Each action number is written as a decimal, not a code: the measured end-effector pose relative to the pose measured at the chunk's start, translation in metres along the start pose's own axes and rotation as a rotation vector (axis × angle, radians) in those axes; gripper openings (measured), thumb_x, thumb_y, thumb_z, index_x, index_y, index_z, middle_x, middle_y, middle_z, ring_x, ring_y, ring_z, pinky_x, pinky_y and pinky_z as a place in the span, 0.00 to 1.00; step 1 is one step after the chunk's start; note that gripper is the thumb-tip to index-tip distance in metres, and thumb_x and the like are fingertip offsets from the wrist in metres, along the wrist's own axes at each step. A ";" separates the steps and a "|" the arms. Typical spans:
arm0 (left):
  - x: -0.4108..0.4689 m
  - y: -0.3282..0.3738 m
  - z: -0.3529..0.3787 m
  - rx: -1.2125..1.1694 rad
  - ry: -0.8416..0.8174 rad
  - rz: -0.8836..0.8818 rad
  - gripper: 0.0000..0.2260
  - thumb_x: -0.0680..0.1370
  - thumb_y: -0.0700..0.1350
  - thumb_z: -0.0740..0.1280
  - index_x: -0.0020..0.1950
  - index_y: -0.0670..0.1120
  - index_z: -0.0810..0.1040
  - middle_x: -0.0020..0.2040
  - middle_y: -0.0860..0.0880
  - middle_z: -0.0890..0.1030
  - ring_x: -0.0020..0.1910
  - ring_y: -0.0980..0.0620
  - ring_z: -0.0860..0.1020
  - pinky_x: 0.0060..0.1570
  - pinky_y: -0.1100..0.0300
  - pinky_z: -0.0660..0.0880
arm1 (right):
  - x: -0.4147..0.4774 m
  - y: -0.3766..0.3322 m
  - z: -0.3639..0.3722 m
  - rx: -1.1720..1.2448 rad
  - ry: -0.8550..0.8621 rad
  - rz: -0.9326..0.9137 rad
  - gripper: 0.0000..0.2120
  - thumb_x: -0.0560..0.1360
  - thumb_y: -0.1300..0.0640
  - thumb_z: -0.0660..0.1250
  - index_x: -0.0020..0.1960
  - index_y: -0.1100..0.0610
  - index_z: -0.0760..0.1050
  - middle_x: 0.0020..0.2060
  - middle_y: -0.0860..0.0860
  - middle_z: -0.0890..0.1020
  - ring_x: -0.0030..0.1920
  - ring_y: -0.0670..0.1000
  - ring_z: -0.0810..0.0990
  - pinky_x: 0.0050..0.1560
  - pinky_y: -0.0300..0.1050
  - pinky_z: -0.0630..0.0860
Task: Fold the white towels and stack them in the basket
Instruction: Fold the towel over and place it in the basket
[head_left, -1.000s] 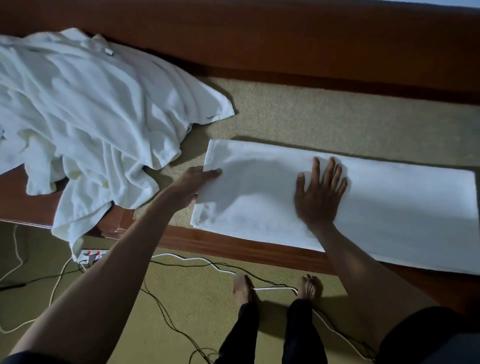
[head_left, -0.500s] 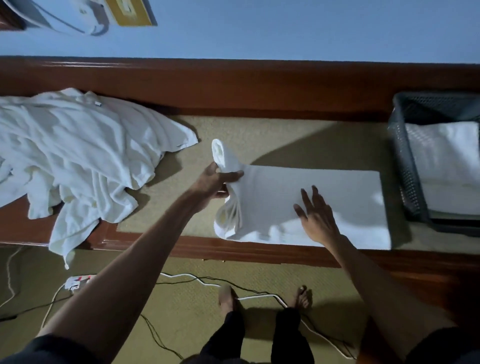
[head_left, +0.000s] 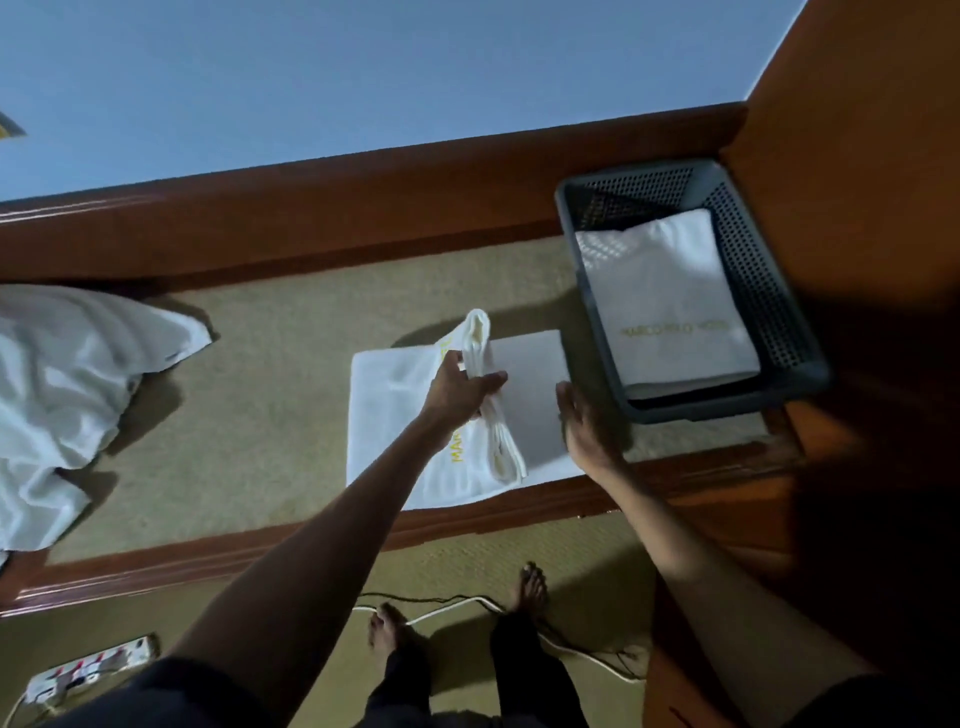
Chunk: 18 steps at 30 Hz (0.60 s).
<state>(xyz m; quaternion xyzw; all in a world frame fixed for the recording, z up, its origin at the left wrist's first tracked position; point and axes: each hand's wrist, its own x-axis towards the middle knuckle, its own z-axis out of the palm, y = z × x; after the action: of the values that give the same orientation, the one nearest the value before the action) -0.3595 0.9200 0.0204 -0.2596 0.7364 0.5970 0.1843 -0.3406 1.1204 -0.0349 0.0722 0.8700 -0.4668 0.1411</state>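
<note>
A white towel (head_left: 395, 410) with yellow lettering lies half folded on the carpeted bench. My left hand (head_left: 465, 387) grips its bunched left end, carried over the towel's middle towards the right. At the towel's right edge my right hand (head_left: 584, 426) rests with straight fingers, next to the basket. To the right stands a dark grey plastic basket (head_left: 587, 291) holding a folded white towel (head_left: 670, 306). A heap of unfolded white towels (head_left: 67, 395) lies at the left.
The bench has a raised wooden rim (head_left: 519, 509) at the front and a wooden back rail (head_left: 363, 208). A wooden cabinet (head_left: 857, 208) rises right of the basket. On the floor below are my bare feet, cables (head_left: 571, 649) and a power strip (head_left: 88, 670).
My left hand has carried the towel's left end further right, over the middle. My right hand slid right to the towel's edge. The view swung right, bringing the whole basket in.
</note>
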 end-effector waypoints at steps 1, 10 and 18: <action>0.005 0.000 0.014 0.027 0.029 -0.011 0.22 0.75 0.50 0.76 0.63 0.46 0.71 0.53 0.45 0.82 0.42 0.50 0.82 0.31 0.60 0.78 | 0.003 0.005 0.000 0.068 -0.010 0.030 0.42 0.65 0.14 0.47 0.51 0.49 0.76 0.41 0.48 0.81 0.37 0.46 0.81 0.38 0.39 0.74; 0.020 0.008 0.051 0.133 -0.104 -0.072 0.17 0.81 0.58 0.68 0.66 0.51 0.73 0.43 0.48 0.86 0.32 0.52 0.82 0.35 0.61 0.74 | 0.018 0.012 0.000 0.294 -0.164 0.264 0.26 0.87 0.47 0.48 0.80 0.60 0.59 0.78 0.56 0.64 0.78 0.54 0.62 0.74 0.39 0.56; -0.005 -0.050 -0.029 0.430 0.289 -0.015 0.07 0.80 0.43 0.67 0.55 0.45 0.82 0.47 0.47 0.84 0.50 0.44 0.82 0.46 0.57 0.73 | 0.015 0.029 0.000 -0.112 -0.130 0.256 0.38 0.75 0.47 0.75 0.76 0.66 0.65 0.71 0.63 0.73 0.72 0.61 0.72 0.69 0.49 0.67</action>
<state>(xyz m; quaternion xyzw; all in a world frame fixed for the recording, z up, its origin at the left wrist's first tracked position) -0.3245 0.8846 -0.0097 -0.3026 0.8631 0.3820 0.1326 -0.3475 1.1361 -0.0622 0.1441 0.8675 -0.3993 0.2592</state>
